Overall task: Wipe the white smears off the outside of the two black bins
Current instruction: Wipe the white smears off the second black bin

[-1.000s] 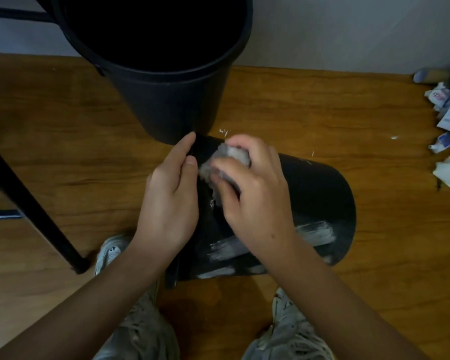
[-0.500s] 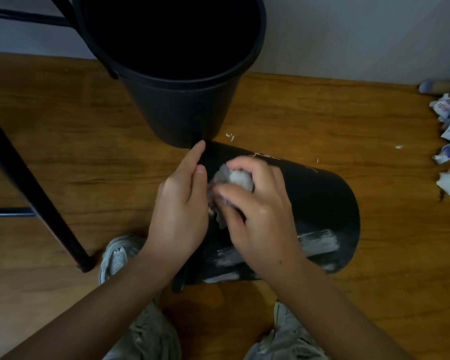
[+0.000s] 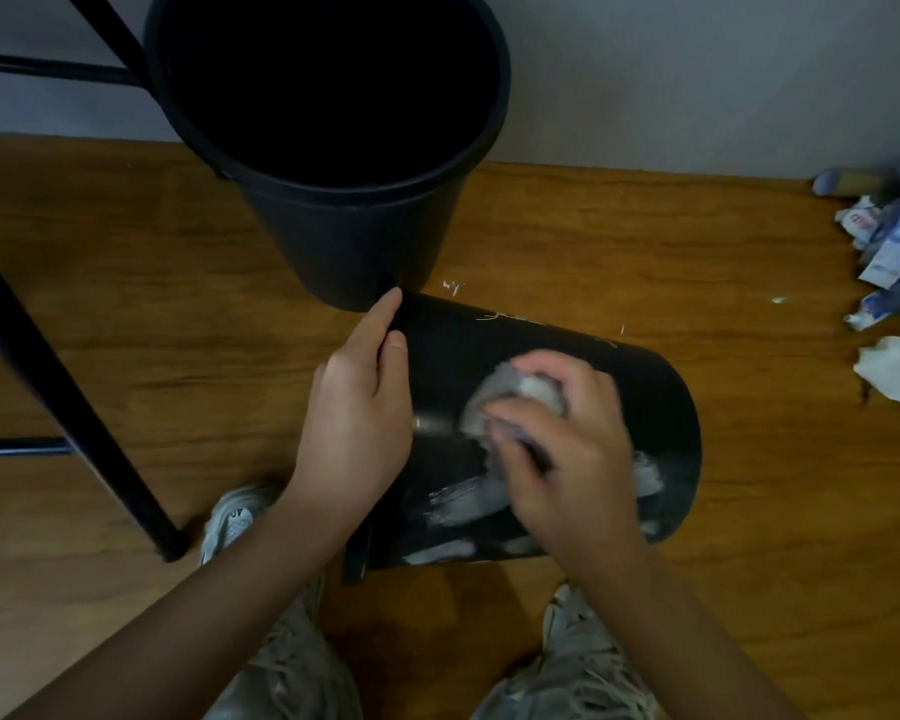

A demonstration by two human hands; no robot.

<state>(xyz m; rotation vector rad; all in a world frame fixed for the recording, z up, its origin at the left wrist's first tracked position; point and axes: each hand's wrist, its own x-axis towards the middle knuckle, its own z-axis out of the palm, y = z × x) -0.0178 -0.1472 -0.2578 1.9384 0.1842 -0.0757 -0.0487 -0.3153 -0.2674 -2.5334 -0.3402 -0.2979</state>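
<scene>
A black bin (image 3: pixel 645 387) lies on its side on the wooden floor, with white smears (image 3: pixel 463 498) across its near side. My left hand (image 3: pixel 357 418) holds its left rim, forefinger stretched along the edge and thumb on the bin's side. My right hand (image 3: pixel 567 449), blurred with motion, grips a crumpled grey cloth (image 3: pixel 500 394) and presses it on the bin's upper side. A second black bin (image 3: pixel 354 246) stands upright just behind, its base touching the lying bin.
Crumpled paper and wrappers (image 3: pixel 894 262) lie in a heap at the right edge. A black metal leg (image 3: pixel 74 407) slants across the left floor. A grey wall (image 3: pixel 697 80) runs behind. My two grey shoes (image 3: pixel 235 517) stand under the lying bin.
My right hand with the cloth has slid to the right along the lying bin, away from my left hand. The left hand has kept its hold on the rim.
</scene>
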